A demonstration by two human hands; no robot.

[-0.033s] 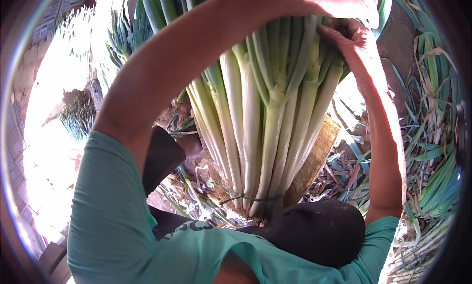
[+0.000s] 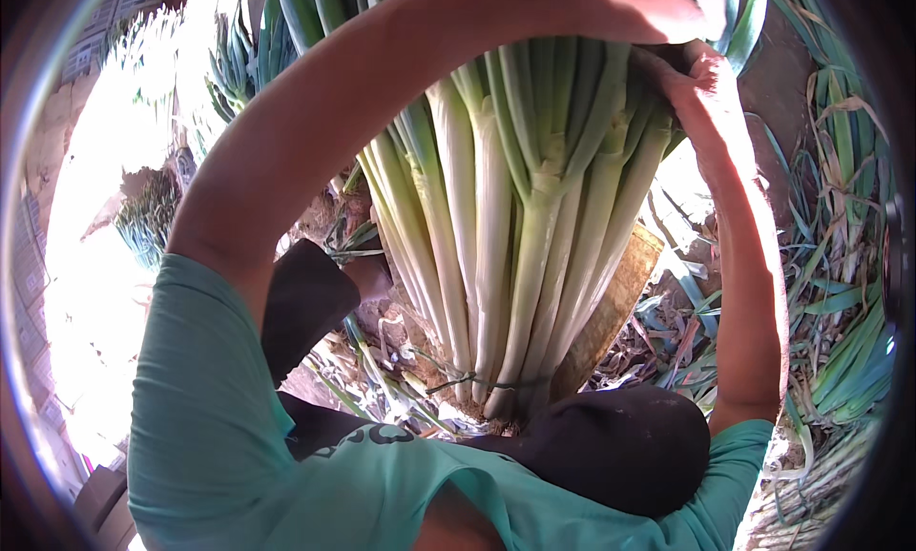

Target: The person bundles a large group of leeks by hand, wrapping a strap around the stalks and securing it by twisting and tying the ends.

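A thick bundle of Welsh onions (image 2: 534, 227) stands before me, pale stalks down and green leaves up. A thin green tie (image 2: 515, 386) goes round it low down, near the root ends. My left arm crosses over the leaves, hiding part of them. My left hand (image 2: 654, 9) is at the bundle's upper right side, its fingers curled and washed out by bright sun. Just below it, almost touching, my right hand (image 2: 701, 88) is closed against the leaves, with its fingertips in shadow. What the fingers hold is hidden.
My dark-trousered knee (image 2: 620, 446) is close to the bundle's base. A flat, yellowish-brown board (image 2: 615, 298) slants behind the stalks. Loose green leaves (image 2: 849, 351) lie along the right. More onion bunches (image 2: 153, 222) stand at the left in glaring sunlight.
My left hand has shifted slightly left and its fingers look more curled. My left elbow has moved a little outward to the left. The bundle stays in place.
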